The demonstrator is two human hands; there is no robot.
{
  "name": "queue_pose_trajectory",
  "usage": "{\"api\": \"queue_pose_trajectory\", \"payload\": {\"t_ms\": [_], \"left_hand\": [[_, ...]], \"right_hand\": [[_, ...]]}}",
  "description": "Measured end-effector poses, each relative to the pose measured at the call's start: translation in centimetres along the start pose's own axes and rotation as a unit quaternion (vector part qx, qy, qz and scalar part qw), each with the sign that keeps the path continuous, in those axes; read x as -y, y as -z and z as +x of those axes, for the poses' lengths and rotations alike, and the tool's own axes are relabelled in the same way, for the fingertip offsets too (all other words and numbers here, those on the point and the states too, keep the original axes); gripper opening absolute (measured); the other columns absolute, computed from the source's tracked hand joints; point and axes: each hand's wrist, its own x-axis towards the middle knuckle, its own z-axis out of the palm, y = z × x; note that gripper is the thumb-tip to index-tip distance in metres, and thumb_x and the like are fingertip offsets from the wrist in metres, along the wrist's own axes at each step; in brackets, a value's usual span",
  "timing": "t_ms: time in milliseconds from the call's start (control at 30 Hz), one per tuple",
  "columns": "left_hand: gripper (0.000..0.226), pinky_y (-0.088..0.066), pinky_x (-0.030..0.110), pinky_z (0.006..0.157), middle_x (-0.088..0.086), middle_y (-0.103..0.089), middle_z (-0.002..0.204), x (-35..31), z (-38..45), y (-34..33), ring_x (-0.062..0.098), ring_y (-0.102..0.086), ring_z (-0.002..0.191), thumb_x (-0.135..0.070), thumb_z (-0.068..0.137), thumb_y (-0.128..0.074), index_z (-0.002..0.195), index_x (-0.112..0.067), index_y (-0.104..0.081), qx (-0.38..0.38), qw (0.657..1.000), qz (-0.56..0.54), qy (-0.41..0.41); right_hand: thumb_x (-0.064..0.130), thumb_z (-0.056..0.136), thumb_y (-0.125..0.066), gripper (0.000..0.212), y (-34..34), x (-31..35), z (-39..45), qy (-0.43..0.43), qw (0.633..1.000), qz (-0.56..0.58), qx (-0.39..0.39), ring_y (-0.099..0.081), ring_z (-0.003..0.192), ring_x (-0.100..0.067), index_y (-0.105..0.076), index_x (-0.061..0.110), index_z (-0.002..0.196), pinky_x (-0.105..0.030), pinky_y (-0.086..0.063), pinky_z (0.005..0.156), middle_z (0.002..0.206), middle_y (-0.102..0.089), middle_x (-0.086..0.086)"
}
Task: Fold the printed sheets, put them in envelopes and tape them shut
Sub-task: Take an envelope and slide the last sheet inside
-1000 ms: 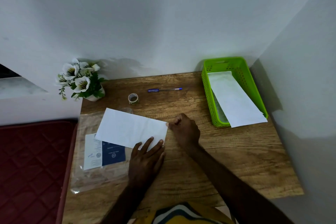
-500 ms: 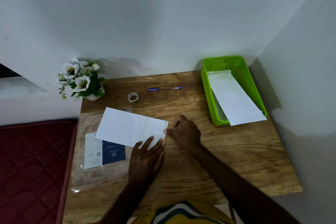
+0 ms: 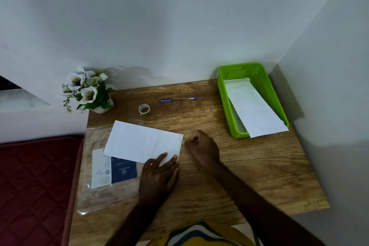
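Note:
A folded white sheet lies at a slant on the left half of the wooden table. My left hand presses flat on the sheet's near right corner, fingers straight. My right hand is curled into a loose fist just right of the sheet's right edge, holding nothing that I can see. A small roll of tape stands behind the sheet. A white envelope lies in the green basket at the back right, its near end sticking out over the rim.
A clear plastic sleeve with a blue and white card lies under the sheet at the table's left edge. A blue pen and a pot of white flowers sit at the back. Walls close in behind and right.
My right hand has slid a little along the sheet's right edge, first in toward it and now just off it. The left hand and the sheet have stayed put.

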Motion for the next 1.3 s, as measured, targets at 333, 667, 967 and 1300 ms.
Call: {"api": "queue_pose_trajectory", "payload": {"t_ms": [333, 667, 967, 1300], "left_hand": [[0.043, -0.033, 0.045, 0.115, 0.007, -0.064, 0.138, 1.4, 7.0, 1.0, 0.029, -0.056, 0.131, -0.040, 0.095, -0.064, 0.133, -0.019, -0.065, 0.001, 0.994, -0.044, 0.097], [0.034, -0.031, 0.044, 0.108, 0.000, -0.061, 0.119, 3.3, 12.6, 2.6, 0.025, -0.046, 0.122, -0.052, 0.097, -0.059, 0.111, -0.023, -0.069, 0.120, 0.991, -0.029, 0.050], [0.020, -0.031, 0.049, 0.108, -0.009, -0.070, 0.117, 2.8, 12.4, 3.2, 0.019, -0.053, 0.118, -0.042, 0.100, -0.060, 0.107, -0.031, -0.074, 0.135, 0.982, -0.123, 0.050], [0.022, -0.049, 0.052, 0.094, -0.005, -0.075, 0.094, 2.3, 13.1, 4.9, 0.018, -0.067, 0.095, -0.033, 0.098, -0.064, 0.093, -0.017, -0.079, 0.081, 0.965, -0.249, 0.017]], "right_hand": [[0.049, 0.078, -0.077, 0.032, -1.3, -0.1, -2.1, 0.014, 0.999, -0.045, -0.021, -0.052, 0.068, -0.006, -0.052, 0.031, 0.086, -0.024, -0.029, 0.055, 0.071, -0.054, 0.015], [0.047, 0.082, -0.073, 0.030, -1.9, -0.5, -2.0, 0.036, 0.997, -0.060, -0.016, -0.058, 0.078, -0.011, -0.051, 0.030, 0.093, -0.028, -0.041, 0.068, 0.084, -0.061, 0.012], [0.050, 0.085, -0.071, 0.026, -1.2, -0.4, -1.8, 0.019, 1.000, -0.009, 0.014, -0.064, 0.091, -0.014, -0.062, 0.031, 0.101, -0.030, -0.048, 0.080, 0.097, -0.069, 0.010], [0.046, 0.102, -0.056, 0.039, -0.7, 0.7, -0.7, 0.089, 0.971, 0.216, 0.059, -0.072, 0.092, -0.020, -0.077, 0.014, 0.102, -0.045, -0.058, 0.086, 0.096, -0.077, -0.002]]}}
